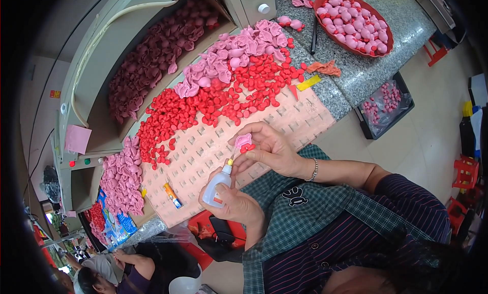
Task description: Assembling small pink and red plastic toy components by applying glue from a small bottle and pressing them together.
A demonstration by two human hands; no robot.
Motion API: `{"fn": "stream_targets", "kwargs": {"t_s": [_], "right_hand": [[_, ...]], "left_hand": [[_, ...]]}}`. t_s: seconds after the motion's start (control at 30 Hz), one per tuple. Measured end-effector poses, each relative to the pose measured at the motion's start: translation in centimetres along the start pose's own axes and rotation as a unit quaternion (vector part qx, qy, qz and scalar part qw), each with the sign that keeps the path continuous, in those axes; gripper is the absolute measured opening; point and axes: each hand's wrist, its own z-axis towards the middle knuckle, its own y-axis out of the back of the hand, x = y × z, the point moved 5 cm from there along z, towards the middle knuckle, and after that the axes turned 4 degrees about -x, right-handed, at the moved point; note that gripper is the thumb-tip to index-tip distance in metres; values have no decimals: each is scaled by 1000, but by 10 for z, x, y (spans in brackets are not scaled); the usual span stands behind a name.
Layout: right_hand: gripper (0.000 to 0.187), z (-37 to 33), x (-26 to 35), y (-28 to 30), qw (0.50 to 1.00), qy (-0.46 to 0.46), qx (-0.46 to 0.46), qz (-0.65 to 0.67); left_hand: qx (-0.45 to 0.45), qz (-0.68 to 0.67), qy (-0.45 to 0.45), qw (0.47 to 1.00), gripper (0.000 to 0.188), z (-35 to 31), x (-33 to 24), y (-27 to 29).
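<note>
My left hand (236, 207) is wrapped round a translucent squeeze bottle (212, 192) with a yellow neck. From it a thin nozzle points up toward a small pink rubbery piece (243, 140). That piece has a hollow, rimmed opening and a red part (246, 148) at its lower edge. My right hand (272, 151), with a beaded bracelet, pinches it between thumb and fingers. Beyond my hands, loose red pieces (173, 108) are heaped on a peach-coloured patterned board (188, 154). Pink hollow pieces (267, 37) lie behind them.
A grey machine (94, 98) with a chamber of pink pieces borders the board. A red bowl (389, 47) of pink figures stands on the granite counter (356, 85). A yellow-orange tube (173, 196) lies nearby. A black crate (373, 131) is on the floor; another person (134, 273) sits lower left.
</note>
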Motion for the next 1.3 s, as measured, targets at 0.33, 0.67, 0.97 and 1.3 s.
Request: {"fn": "stream_targets", "kwargs": {"t_s": [0.33, 0.67, 0.97, 1.3], "right_hand": [[42, 0, -1, 1, 1000, -14, -6, 10], [39, 0, -1, 0, 1000, -13, -9, 11], [39, 0, 0, 2, 1000, -24, -8, 19], [42, -1, -1, 2, 1000, -23, -8, 15]], "left_hand": [[10, -31, 3, 999, 37, -1, 2, 0], [21, -41, -7, 999, 42, -3, -1, -2], [15, -20, -18, 1000, 41, -3, -1, 0], [19, -12, -26, 999, 36, -3, -2, 0]]}}
